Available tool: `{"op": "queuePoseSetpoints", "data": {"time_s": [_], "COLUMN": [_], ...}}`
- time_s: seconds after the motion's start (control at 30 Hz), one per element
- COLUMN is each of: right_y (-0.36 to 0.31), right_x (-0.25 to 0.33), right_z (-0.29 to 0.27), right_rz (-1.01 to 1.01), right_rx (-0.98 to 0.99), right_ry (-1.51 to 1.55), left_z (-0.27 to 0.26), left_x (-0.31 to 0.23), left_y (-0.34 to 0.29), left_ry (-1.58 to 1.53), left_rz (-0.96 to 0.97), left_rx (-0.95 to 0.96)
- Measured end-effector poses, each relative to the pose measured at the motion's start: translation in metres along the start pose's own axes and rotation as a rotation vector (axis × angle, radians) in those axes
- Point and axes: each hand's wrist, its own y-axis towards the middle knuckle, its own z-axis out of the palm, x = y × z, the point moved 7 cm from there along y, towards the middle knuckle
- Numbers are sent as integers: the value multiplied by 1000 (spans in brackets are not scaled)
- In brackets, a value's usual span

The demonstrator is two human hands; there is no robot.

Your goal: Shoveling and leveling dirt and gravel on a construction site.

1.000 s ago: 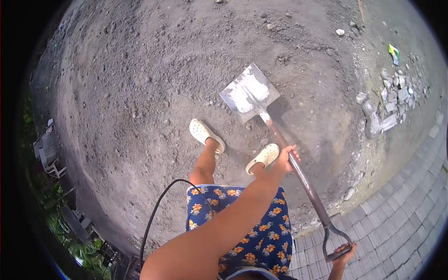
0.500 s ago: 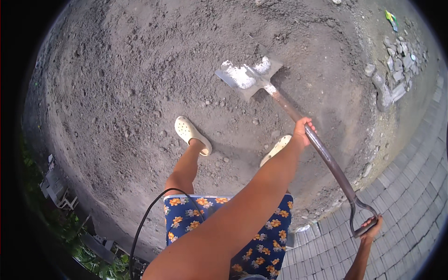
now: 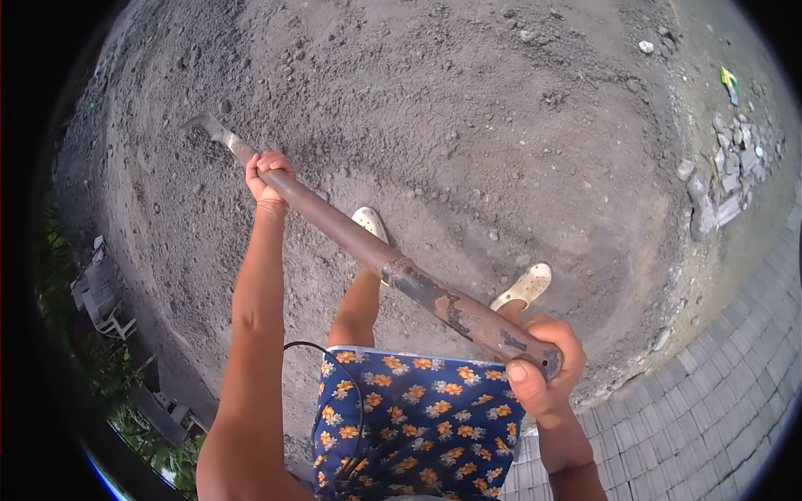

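Note:
A long-handled shovel point(image 3: 351, 234) slants across in front of me, its brown, worn shaft running from far left to near right. My left hand point(image 3: 269, 174) is closed round the shaft just behind the metal blade point(image 3: 203, 126). The blade appears nearly edge-on over the dirt, so what lies on its face, if anything, is hidden. Around the near end of the handle, where the paint is chipped, my right hand point(image 3: 547, 363) is wrapped, thumb on the near side. Both arms reach forward, the left one nearly straight.
Grey, lumpy dirt point(image 3: 468, 108) spreads underfoot, where I stand in cream clogs point(image 3: 528, 284). At the right are broken rubble point(image 3: 735, 163), a green-yellow wrapper point(image 3: 728, 81) and grey paving point(image 3: 710, 401). A black cable point(image 3: 322, 346) loops beside my flowered shorts point(image 3: 418, 409). Plants point(image 3: 83, 359) edge the left.
The shovel has swung from right to left, carried by both hands. White material lay on its blade before; none shows now. My right hand has come in nearer to my body.

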Motion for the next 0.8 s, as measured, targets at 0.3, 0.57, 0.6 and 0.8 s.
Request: {"op": "queuePoseSetpoints", "data": {"time_s": [0.3, 0.57, 0.6, 0.8], "right_y": [-200, -355, -351, -285], "right_x": [-48, 108, 104, -35], "right_z": [-194, -376, -376, -306], "right_rz": [789, 912, 905, 886], "right_rx": [-916, -1184, -1172, -1038], "right_ry": [321, -213, -216, -26], "left_z": [-196, -205, -213, -269], "left_x": [276, 565, 563, 432], "left_y": [-63, -196, -198, -139], "left_ry": [304, 20, 18, 143], "left_rz": [-301, -703, -687, -555], "left_rx": [-832, -857, -883, -981]}}
